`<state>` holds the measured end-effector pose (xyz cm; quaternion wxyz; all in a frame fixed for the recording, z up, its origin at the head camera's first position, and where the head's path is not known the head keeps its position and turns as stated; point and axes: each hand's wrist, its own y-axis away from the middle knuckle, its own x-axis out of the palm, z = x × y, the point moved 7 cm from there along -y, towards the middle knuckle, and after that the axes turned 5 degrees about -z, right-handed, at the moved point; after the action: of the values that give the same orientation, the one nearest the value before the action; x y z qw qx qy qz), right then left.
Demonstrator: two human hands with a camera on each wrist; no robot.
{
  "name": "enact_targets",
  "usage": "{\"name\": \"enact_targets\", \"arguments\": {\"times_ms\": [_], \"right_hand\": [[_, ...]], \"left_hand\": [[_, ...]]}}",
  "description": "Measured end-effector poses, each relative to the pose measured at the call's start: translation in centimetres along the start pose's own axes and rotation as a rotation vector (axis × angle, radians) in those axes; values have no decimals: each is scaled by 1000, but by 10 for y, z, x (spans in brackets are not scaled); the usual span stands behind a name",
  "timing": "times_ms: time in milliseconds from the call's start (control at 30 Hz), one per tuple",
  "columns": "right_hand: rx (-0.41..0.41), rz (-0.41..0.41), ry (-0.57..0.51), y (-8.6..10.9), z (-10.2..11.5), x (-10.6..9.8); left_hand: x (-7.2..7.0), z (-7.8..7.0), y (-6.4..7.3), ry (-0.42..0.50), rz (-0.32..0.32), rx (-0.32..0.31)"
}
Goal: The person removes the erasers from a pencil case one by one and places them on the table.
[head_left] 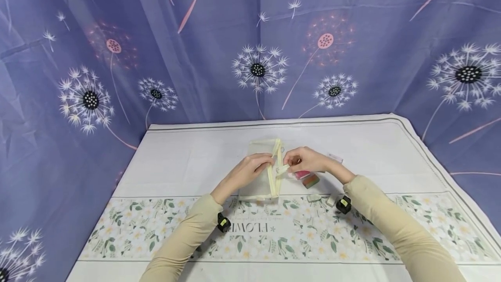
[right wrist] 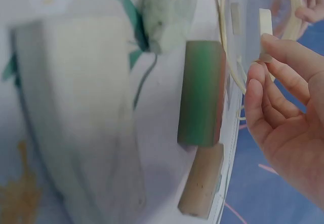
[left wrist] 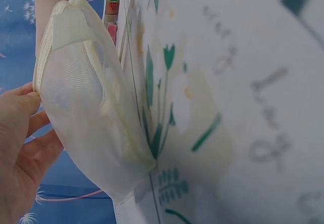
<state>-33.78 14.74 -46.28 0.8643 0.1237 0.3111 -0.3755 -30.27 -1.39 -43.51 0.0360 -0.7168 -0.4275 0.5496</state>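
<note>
A translucent mesh zipper pouch (head_left: 256,186) with pale yellow edging lies on the table, its mouth facing right. My left hand (head_left: 250,169) pinches the upper edge of that mouth between thumb and fingers, as the left wrist view shows on the pouch (left wrist: 86,117). At the opening, my right hand (head_left: 307,159) pinches a small cream-coloured eraser-like block (right wrist: 265,24) between thumb and fingertips. Below the right hand lie a pink block (head_left: 302,174) and a green-and-red block (head_left: 311,181), which bears a watermelon print in the left wrist view. The pouch's inside is mostly blurred.
Nearer the front lie a pale greenish block (head_left: 314,197) and a whitish block (head_left: 331,200). A pinkish-white piece (head_left: 335,158) rests behind the right wrist. The white tablecloth (head_left: 188,160) has a floral band; a purple dandelion curtain (head_left: 207,77) hangs behind.
</note>
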Motion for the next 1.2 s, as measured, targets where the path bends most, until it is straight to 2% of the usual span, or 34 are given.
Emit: {"name": "enact_targets", "arguments": {"times_ms": [300,600,900,1200], "right_hand": [[-11,-10,24,12,-3,-13],[23,-6,-3,23,-10,-19],[21,-5,-44,35,-18,-25],[24,-13,-45,43,-23,-30]], "left_hand": [[-1,-2,1,4,-1,14],[0,0,0,-11,7,11],[-1,-3,1,-18,-5,30],[-1,-4,1,-19,-4,21]]}}
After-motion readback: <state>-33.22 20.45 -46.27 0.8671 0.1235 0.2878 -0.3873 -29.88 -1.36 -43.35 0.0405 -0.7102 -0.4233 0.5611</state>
